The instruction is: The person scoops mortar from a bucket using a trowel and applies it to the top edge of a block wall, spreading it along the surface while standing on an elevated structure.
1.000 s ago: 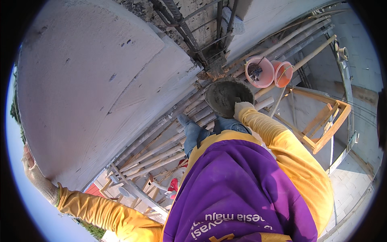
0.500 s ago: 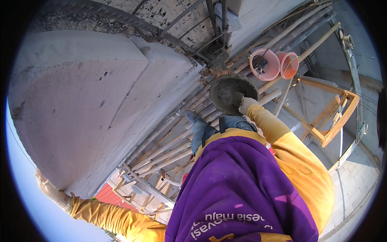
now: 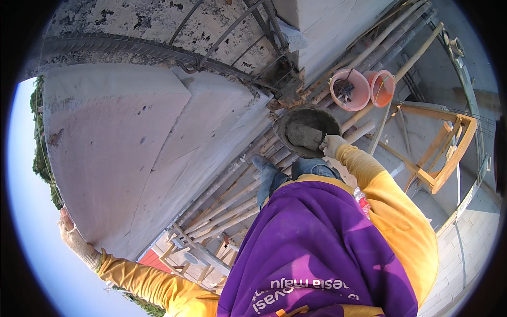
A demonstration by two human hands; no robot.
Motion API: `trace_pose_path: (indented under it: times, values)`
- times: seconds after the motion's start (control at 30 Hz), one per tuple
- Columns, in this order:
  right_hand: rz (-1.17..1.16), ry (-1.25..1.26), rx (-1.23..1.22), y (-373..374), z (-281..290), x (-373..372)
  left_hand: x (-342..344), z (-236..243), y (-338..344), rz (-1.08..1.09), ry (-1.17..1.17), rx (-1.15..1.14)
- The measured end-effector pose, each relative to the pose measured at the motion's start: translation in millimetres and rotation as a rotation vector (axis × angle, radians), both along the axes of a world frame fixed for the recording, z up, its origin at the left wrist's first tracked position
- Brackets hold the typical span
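My left hand (image 3: 72,236), in a light work glove, rests flat against the outer edge of a pale block wall (image 3: 121,153) at the far left. My right hand (image 3: 332,145), also gloved, reaches down into a dark round pan (image 3: 306,129) of grey mortar; what it grips is hidden by the hand and the pan rim. The pan sits on bamboo scaffold poles (image 3: 232,201) under my feet. A purple vest over yellow sleeves fills the lower middle.
Two orange buckets (image 3: 349,90) stand beyond the pan, one holding a tool. Steel rebar (image 3: 232,31) crosses the rough concrete overhead. A wooden frame (image 3: 443,153) lies at the right on a paved floor far below. Open sky lies past the wall's left edge.
The view has tipped so the pan and buckets sit lower and larger. My right hand has gone down from the pan's rim into the mortar. My left hand stays on the wall edge.
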State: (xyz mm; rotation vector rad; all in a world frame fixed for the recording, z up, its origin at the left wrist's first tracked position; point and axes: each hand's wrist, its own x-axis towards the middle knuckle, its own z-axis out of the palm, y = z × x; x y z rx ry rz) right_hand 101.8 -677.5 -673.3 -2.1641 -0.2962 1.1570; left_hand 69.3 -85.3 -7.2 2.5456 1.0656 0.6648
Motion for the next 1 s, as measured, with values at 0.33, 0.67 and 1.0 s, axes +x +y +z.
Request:
trace_pose_path:
  times: [0.33,0.67,1.0]
  values:
    - [-0.415,-0.038,0.315,-13.1,79.3,-23.3,-4.5,-3.1,-0.2,-0.097,-0.111,-0.14]
    - [-0.606,-0.262,-0.049,-19.3,171.7,2.4,-6.5,-3.9,0.4,-0.12,-0.071,0.021]
    - [-0.059,-0.364,-0.395,129.1,37.8,137.6,10.6,-4.2,-2.7,-0.144,-0.116,-0.049]
